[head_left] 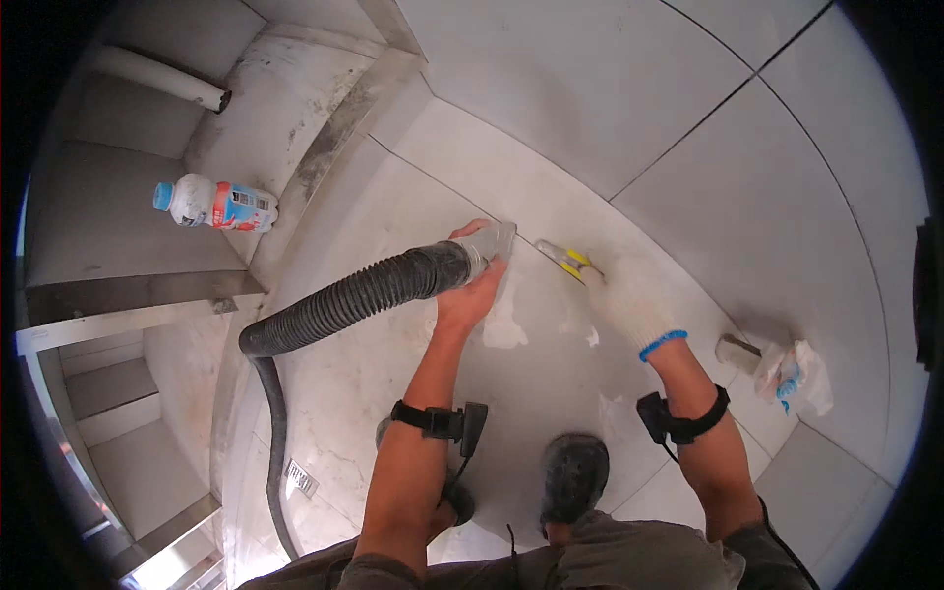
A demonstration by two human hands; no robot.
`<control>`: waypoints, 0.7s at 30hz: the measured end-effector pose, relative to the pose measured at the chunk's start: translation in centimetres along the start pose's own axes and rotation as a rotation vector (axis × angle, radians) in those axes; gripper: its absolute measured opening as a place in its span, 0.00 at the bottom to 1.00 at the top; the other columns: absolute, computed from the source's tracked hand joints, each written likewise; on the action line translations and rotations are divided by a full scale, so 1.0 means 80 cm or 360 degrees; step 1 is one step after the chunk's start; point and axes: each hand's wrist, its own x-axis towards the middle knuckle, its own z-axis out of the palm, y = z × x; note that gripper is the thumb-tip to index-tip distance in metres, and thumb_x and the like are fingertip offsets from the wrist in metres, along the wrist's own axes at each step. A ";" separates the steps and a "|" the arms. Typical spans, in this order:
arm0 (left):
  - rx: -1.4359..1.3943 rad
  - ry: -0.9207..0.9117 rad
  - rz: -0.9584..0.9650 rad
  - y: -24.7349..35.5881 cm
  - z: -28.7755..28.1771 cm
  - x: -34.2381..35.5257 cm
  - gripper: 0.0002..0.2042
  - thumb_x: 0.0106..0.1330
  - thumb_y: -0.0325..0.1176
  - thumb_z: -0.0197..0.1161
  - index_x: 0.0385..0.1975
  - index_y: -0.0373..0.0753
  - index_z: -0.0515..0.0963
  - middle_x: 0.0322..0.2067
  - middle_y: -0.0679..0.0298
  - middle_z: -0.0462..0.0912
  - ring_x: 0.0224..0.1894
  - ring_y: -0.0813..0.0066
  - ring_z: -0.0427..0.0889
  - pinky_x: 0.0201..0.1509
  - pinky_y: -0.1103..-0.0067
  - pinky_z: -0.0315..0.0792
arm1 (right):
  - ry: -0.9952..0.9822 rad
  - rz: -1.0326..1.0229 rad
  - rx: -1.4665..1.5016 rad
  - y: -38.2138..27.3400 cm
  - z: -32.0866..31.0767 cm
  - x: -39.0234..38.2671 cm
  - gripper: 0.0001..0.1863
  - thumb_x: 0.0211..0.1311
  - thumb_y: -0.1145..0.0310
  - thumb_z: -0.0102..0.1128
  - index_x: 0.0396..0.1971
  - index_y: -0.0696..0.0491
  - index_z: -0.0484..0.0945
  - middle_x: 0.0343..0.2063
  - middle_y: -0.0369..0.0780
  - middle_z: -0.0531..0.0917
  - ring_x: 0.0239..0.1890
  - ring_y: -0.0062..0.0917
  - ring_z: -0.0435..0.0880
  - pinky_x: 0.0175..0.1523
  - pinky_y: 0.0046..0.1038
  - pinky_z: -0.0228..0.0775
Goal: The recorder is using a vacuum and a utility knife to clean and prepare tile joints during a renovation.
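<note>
- The left hand [470, 290] is bare and closed around the clear nozzle [489, 244] at the end of a black ribbed vacuum hose [344, 300], fingers wrapped over the top, the nozzle mouth held low at the pale tiled floor [590, 128].
- The right hand [629, 300] wears a white knit glove and grips a scraper with a yellow-and-grey handle [568, 261]; its blade end points up and to the left, along a tile joint.
- Key relation — the scraper's tip lies just to the right of the nozzle mouth, near but not touching, so the two tools meet head-on over the same joint; the hose's long axis runs from lower left up to the right.
- White residue patches [503, 329] lie on the floor between the two hands, nearer the left one.
- A plastic bottle with a blue cap [214, 205] lies on its side on a ledge, well apart to the left; a crumpled white bag [796, 376] sits right of the gloved arm.
</note>
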 end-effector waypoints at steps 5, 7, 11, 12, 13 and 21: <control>0.0206 -0.0111 -0.0104 -0.007 -0.030 0.012 0.24 0.60 0.19 0.65 0.58 0.37 0.77 0.49 0.64 0.82 0.52 0.75 0.81 0.61 0.76 0.75 | -0.0046 0.0068 -0.0202 -0.003 -0.035 -0.032 0.16 0.67 0.63 0.56 0.48 0.53 0.86 0.33 0.53 0.86 0.37 0.51 0.86 0.44 0.49 0.76; -0.0175 0.0026 -0.0127 -0.003 -0.038 0.016 0.24 0.59 0.18 0.65 0.59 0.37 0.78 0.49 0.64 0.82 0.52 0.73 0.81 0.62 0.76 0.74 | -0.0052 0.0104 -0.0295 -0.009 -0.043 -0.032 0.16 0.67 0.62 0.58 0.49 0.51 0.87 0.32 0.53 0.86 0.37 0.50 0.87 0.43 0.47 0.77; -0.0143 0.0067 -0.0043 -0.010 -0.044 0.016 0.25 0.60 0.19 0.65 0.60 0.37 0.78 0.49 0.63 0.83 0.53 0.73 0.81 0.62 0.75 0.74 | -0.0042 0.0075 -0.0089 -0.013 -0.026 -0.017 0.17 0.68 0.59 0.57 0.49 0.50 0.87 0.31 0.52 0.87 0.35 0.48 0.88 0.40 0.48 0.78; -0.0017 0.0113 -0.0041 -0.009 -0.042 0.013 0.25 0.60 0.19 0.66 0.60 0.37 0.77 0.50 0.62 0.83 0.54 0.72 0.81 0.63 0.75 0.74 | -0.0004 0.0063 0.0046 -0.006 -0.012 -0.011 0.17 0.68 0.59 0.58 0.49 0.50 0.87 0.30 0.52 0.86 0.34 0.48 0.88 0.40 0.47 0.78; 0.0107 0.0159 -0.0040 -0.012 -0.040 0.009 0.25 0.60 0.19 0.66 0.60 0.36 0.77 0.51 0.62 0.82 0.55 0.70 0.81 0.63 0.74 0.73 | 0.0033 0.0053 0.0180 -0.001 0.001 -0.004 0.17 0.69 0.59 0.58 0.50 0.49 0.87 0.29 0.52 0.86 0.34 0.48 0.87 0.40 0.47 0.78; 0.0754 0.0200 0.0041 0.023 -0.087 -0.021 0.21 0.66 0.25 0.65 0.61 0.37 0.76 0.51 0.55 0.80 0.56 0.62 0.79 0.64 0.73 0.71 | -0.0009 -0.0014 0.0267 -0.033 0.033 0.050 0.19 0.72 0.57 0.58 0.55 0.50 0.85 0.31 0.54 0.86 0.35 0.50 0.87 0.42 0.48 0.79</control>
